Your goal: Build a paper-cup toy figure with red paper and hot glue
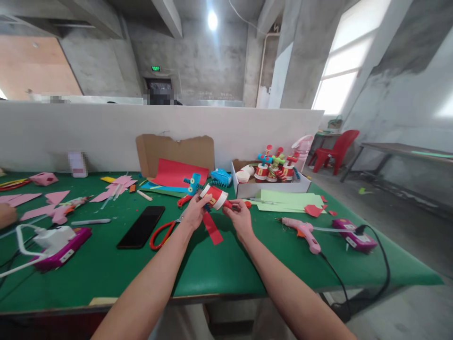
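My left hand [194,213] is closed around a paper-cup figure [214,197], red and white, tilted on its side above the table. A blue paper piece with round dots [194,183] sticks out at its upper left. At the cup's right end, the fingers of my right hand [240,218] pinch a small red piece [229,204]; whether it is joined to the cup I cannot tell. A red paper strip [213,229] shows just below the cup. Beside my left wrist lie orange-handled scissors [163,235], their blades partly hidden.
A white box [271,189] holds several similar cup figures. Right of my hands lie a pink glue gun [302,231] and a purple power strip [356,236]. A black phone [142,227] lies on the left. Another person's hand [7,216] shows at the left edge.
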`<state>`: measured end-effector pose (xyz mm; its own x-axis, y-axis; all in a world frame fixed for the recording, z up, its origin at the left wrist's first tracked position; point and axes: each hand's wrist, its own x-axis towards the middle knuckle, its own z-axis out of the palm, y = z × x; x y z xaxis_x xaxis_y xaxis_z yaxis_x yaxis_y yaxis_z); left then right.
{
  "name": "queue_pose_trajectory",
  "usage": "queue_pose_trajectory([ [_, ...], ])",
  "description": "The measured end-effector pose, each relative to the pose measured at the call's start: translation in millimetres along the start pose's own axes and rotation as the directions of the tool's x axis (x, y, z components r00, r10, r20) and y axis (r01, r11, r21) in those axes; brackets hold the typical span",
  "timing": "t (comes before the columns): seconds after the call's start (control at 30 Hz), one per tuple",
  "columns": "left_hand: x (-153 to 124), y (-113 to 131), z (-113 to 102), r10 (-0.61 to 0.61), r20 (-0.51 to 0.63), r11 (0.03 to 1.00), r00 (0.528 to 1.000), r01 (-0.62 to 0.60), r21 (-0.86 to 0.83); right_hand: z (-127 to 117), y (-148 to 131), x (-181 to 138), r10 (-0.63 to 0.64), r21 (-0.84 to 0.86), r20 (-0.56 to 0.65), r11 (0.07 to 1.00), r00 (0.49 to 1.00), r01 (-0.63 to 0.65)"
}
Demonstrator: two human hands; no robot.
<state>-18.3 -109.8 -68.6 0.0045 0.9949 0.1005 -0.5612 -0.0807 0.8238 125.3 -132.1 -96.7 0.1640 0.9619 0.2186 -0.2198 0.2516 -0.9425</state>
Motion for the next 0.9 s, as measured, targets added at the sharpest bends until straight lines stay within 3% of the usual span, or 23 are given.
queue_pose_trajectory([
  [0.4,-2.1,1.5,3.9,0.016,-0.015,1.0,1.0,-0.016,0.017,-0.4,0.3,2.0,0.098,0.127,0.038,0.987,0.994,-0.103],
  [0.9,-2.6,5.7,0.1,-0.002,0.034,0.997,0.999,-0.001,0.078,-3.4,3.9,5.4,0.09,0.035,0.095,0.995,0.991,-0.094],
])
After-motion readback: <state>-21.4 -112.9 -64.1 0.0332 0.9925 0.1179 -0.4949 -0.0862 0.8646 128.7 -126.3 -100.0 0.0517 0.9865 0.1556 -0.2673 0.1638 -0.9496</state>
